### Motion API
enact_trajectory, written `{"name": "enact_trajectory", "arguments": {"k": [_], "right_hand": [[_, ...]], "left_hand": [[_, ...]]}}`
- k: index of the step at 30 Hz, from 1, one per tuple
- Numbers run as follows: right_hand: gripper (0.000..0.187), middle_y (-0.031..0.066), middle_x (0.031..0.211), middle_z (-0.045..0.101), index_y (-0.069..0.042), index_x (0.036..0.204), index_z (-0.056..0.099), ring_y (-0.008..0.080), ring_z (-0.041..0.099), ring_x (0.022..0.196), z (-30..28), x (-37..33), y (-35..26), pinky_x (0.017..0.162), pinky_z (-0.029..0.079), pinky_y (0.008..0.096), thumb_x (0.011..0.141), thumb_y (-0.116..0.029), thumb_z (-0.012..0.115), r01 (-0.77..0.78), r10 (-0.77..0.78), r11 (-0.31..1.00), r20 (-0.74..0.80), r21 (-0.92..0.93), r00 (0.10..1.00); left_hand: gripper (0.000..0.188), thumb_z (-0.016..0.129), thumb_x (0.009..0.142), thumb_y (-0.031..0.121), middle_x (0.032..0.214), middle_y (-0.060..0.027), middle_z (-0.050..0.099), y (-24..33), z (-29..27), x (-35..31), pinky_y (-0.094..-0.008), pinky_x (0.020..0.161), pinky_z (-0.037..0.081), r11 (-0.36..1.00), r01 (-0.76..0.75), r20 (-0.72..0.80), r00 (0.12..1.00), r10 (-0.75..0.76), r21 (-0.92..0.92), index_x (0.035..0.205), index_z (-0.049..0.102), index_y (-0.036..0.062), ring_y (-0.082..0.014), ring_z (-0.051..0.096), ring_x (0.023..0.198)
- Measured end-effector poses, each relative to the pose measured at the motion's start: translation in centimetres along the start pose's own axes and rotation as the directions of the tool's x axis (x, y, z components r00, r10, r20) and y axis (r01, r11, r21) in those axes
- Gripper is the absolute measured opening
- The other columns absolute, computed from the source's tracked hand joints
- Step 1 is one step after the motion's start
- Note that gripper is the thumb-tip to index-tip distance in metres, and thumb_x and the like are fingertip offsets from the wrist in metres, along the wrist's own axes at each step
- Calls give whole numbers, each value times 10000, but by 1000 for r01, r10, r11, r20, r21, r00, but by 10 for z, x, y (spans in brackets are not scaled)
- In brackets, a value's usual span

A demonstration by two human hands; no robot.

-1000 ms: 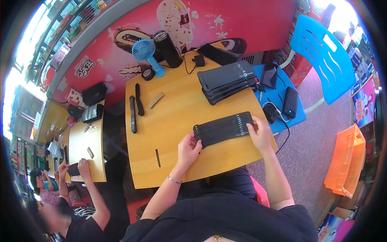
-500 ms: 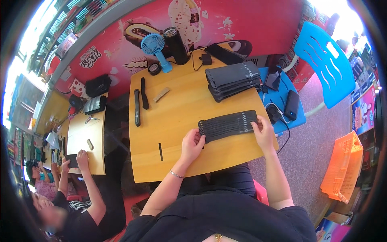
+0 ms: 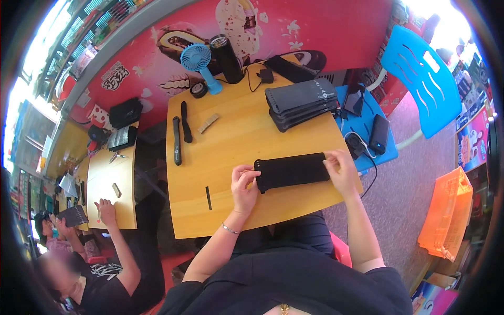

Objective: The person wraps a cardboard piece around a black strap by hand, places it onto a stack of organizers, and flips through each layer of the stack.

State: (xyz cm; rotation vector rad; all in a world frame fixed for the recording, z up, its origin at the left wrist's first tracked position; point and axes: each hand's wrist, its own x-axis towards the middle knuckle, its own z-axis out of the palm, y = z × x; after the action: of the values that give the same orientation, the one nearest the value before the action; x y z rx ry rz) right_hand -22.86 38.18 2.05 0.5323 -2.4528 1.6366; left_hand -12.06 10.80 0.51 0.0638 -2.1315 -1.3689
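Note:
A flat black bundle (image 3: 292,172) of what look like fabric straps lies across the near right part of the wooden table, its plain dark face up and its left end scalloped. At that left end, my left hand (image 3: 244,190) is closed with fingers bent against the edge. My right hand (image 3: 341,172) pinches the right end between thumb and fingers. Beyond the bundle sits a stack of similar black pieces (image 3: 301,103). Two loose black straps, one nearer (image 3: 177,140) and one farther (image 3: 186,123), lie at the table's left side.
On the table (image 3: 226,157) are a small beige block (image 3: 209,123), a thin black strip (image 3: 208,198), a blue fan (image 3: 197,59) and a black tumbler (image 3: 227,59). A blue chair (image 3: 420,79) with devices stands right, near an orange basket (image 3: 445,215). A co-worker (image 3: 100,278) sits left.
The bundle has been turned over, from its ridged, printed face to a plain black one. Both hands remain at its ends. The co-worker has lifted a dark piece from their table.

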Motion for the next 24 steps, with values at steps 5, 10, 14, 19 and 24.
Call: {"name": "enact_trajectory", "arguments": {"k": [5, 10, 14, 19, 24], "right_hand": [[467, 147, 1180, 573, -27, 1186, 588, 339, 520, 1131, 12, -8, 0, 965, 439, 437, 776, -173, 758, 161, -153, 931, 50, -328, 987], [575, 152, 1253, 538, -7, 1238, 556, 361, 458, 1220, 17, -28, -14, 1020, 399, 461, 755, -228, 778, 149, -132, 876, 70, -460, 989], [661, 164, 1234, 544, -13, 1290, 521, 362, 495, 1167, 15, -39, -29, 995, 412, 449, 716, -170, 807, 67, -29, 890, 90, -452, 996], [743, 183, 1188, 548, -41, 1332, 486, 378, 524, 1114, 14, -41, -36, 953, 442, 434, 684, -160, 828, -84, 129, 905, 80, -417, 988], [620, 149, 950, 568, -9, 1196, 564, 302, 588, 870, -1, -32, -27, 764, 506, 371, 660, -129, 852, -128, 168, 912, 72, -390, 983]], "left_hand": [[375, 511, 781, -222, 1206, -101, 566, -8, 0, 1, -210, 728, 493, 984, 81, 55, 996, -73, -156, 982, 686, 42, -160, 608, 977], [420, 457, 825, -174, 1319, -111, 580, 29, -26, -5, -179, 646, 407, 997, 69, 284, 957, -57, -32, 996, 744, 80, -88, 600, 947], [628, 436, 900, -141, 1413, -140, 488, 43, -33, -17, -197, 627, 418, 740, 426, 319, 901, -294, -521, 1477, 364, 94, -86, 595, 917], [797, 493, 885, -152, 1482, -179, 359, 57, -28, -3, -230, 799, 505, 783, 496, 379, 853, -359, -376, 1541, 101, 76, -159, 617, 1057], [680, 542, 899, -126, 1262, -136, 566, 57, -28, 10, -242, 839, 518, 727, 573, 464, 797, -386, -378, 1500, 270, 41, -136, 621, 1048]]}}
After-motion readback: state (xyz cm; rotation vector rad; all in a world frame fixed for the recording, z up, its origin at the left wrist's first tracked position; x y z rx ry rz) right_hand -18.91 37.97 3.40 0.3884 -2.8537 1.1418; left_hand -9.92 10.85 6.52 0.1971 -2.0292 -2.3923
